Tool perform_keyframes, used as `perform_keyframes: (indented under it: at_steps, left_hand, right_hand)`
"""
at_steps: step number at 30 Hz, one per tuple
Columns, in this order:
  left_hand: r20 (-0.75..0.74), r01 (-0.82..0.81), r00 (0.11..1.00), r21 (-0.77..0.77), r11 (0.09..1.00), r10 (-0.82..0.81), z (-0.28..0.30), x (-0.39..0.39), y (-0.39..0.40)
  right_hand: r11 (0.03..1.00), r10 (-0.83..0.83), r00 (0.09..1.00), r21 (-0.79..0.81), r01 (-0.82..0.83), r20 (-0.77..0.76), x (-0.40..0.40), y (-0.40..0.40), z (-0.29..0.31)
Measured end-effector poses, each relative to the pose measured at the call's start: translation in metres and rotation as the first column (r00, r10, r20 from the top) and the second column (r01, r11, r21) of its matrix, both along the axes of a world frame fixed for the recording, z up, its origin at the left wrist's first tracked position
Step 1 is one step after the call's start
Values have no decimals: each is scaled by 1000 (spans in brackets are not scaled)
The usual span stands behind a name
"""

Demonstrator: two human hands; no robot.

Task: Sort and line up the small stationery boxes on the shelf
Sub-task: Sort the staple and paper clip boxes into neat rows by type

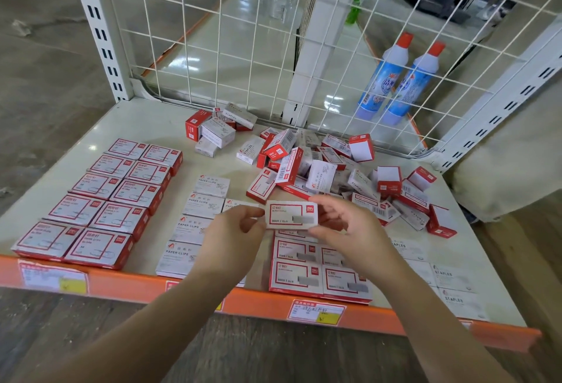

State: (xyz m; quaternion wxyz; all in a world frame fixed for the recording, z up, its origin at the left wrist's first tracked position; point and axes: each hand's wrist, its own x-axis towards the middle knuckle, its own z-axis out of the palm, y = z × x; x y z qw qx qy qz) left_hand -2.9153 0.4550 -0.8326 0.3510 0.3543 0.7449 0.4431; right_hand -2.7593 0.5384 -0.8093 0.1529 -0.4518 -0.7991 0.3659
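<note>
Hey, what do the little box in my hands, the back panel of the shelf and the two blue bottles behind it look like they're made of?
Red and white staples box: printed cardboard with a slight sheen, judging by its folded edges. Back panel: white-coated metal wire grid, welded at the crossings. Blue bottles: probably glossy plastic, with red caps and printed labels.

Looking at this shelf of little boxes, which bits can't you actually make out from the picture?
- Head view: the red-bordered staple boxes in the near group are partly covered by the right hand and forearm, so their count is uncertain.
- The white paper-clip box row is partly hidden by the left hand.
- Yellow-and-white price labels on the orange shelf edge: print too small.
- Jumbled box pile: boxes overlap, lower ones hidden.
</note>
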Motion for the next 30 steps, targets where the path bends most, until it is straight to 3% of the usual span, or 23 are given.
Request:
perform_keyframes:
  at_steps: [7,12,15,18,22,30]
  left_hand:
    - [-288,188,936,-75,979,-202,-4,18,4]
    - [-495,406,750,-178,896,-438,-1,35,4]
    - [-534,496,636,-270,825,-557,-4,45,8]
    - [-526,530,582,-333,780,-620,-7,50,11]
    - [-519,545,552,-368,754,-652,-11,51,16]
    - [-503,575,578,-308,758,-643,-11,51,24]
  right_hand:
    - [999,-53,999,11,53,4,28,11,2]
    - [997,-83,995,4,83,51,50,22,-4]
    - [996,-88,989,-9,89,116,62,27,-11]
    - [997,-50,989,-50,58,142,70,31,-15]
    - [995,-7,986,-94,24,169,73,33,-19]
    - [990,38,977,-141,-8,211,66,38,-23]
